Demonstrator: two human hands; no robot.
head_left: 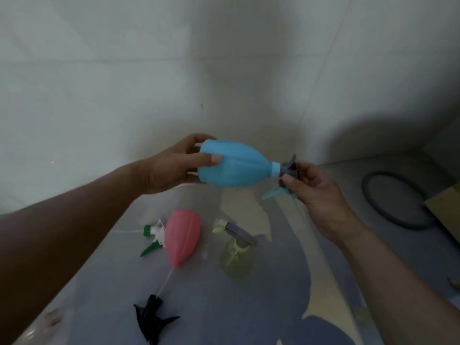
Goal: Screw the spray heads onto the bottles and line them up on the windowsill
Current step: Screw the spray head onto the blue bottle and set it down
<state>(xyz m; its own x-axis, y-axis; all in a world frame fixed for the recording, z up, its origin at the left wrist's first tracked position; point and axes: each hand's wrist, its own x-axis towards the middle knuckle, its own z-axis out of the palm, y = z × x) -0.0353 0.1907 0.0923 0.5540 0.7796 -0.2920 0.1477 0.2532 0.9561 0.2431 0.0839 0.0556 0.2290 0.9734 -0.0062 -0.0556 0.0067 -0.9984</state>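
Observation:
My left hand (171,166) grips the base of a blue bottle (234,165), held sideways in the air with its neck to the right. At the neck sits a grey spray head (290,170) with a teal trigger, pinched by my right hand (311,188). Below, on the patterned surface (249,314), a pink bottle (183,236) lies on its side. A green and white spray head (153,236) lies to its left. A black spray head (150,317) with a white tube lies nearer me. A yellow-green bottle (237,257) stands with its grey spray head on.
A pale tiled wall (174,83) rises behind the surface. On the floor at the right lie a dark grey hose loop (373,200) and a piece of brown cardboard (445,207).

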